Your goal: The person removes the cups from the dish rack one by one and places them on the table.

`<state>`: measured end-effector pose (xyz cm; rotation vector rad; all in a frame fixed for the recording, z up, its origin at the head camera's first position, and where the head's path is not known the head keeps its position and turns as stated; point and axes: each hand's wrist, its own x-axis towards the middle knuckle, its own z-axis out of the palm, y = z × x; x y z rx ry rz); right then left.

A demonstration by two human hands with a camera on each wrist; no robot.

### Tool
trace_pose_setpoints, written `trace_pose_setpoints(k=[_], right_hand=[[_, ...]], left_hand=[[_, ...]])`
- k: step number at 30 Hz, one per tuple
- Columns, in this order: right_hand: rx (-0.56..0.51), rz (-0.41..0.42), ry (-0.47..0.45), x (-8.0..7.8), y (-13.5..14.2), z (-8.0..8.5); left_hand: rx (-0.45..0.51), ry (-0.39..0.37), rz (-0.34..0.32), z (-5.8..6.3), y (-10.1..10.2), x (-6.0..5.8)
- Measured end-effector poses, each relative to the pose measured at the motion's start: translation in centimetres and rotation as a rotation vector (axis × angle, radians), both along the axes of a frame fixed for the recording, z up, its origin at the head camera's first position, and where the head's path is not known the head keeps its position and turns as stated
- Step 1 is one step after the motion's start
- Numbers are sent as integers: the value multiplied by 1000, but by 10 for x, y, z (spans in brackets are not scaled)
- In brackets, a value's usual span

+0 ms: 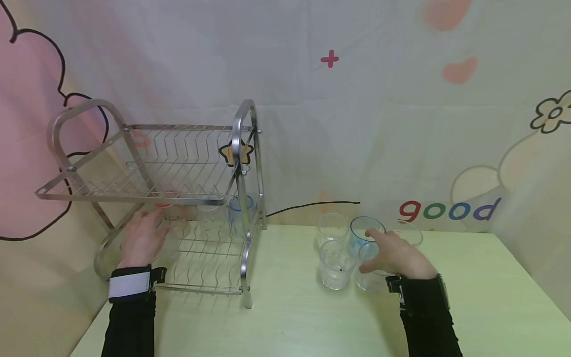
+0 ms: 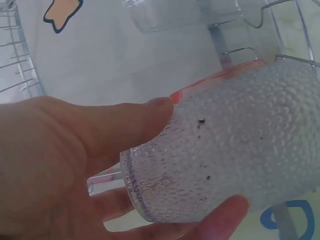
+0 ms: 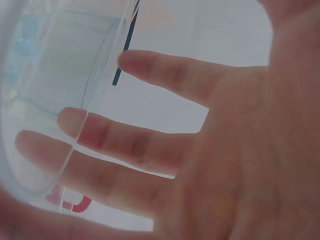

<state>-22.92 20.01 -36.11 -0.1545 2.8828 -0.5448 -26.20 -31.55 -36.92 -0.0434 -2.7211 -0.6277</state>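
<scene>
My left hand (image 1: 142, 237) is at the lower tier of a two-tier metal dish rack (image 1: 241, 208). It grips a clear glass with a bumpy surface (image 2: 235, 145), thumb on one side and fingers on the other. In the left wrist view a red-edged thing (image 2: 220, 80) shows just behind that glass. My right hand (image 1: 398, 255) hovers at a cluster of drinking glasses on the table, thumb and fingers spread. Its fingers (image 3: 175, 75) look nearly straight beside a clear glass (image 3: 60, 65); whether they touch it I cannot tell.
A blue-rimmed glass (image 1: 241, 218) and a clear one (image 1: 208, 218) stand on the rack's lower tier. On the pale table (image 1: 294, 317), clear glasses (image 1: 335, 270) and a blue-rimmed glass (image 1: 357, 238) stand close together. A printed cloth (image 1: 308, 148) hangs behind.
</scene>
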Motion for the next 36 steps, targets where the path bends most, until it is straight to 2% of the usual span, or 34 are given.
trace_pose_setpoints(k=[8,14,17,20,24,29,36], right_hand=[[-30,-7,0,-2,-1,-4],[-11,8,16,-3,-1,-4],[-3,15,36,0,0,1],[-2,20,85,4,2,9],[-21,23,177,13,4,22],[-83,41,283,22,4,35],[-158,31,401,26,-4,39]], left_hand=[[-5,66,-21,9,3,8],[37,43,-7,15,9,14],[43,43,-23,16,12,15],[38,47,-59,19,13,17],[58,-3,-99,26,17,23],[123,-59,-173,33,23,32],[243,-115,-277,35,26,39]])
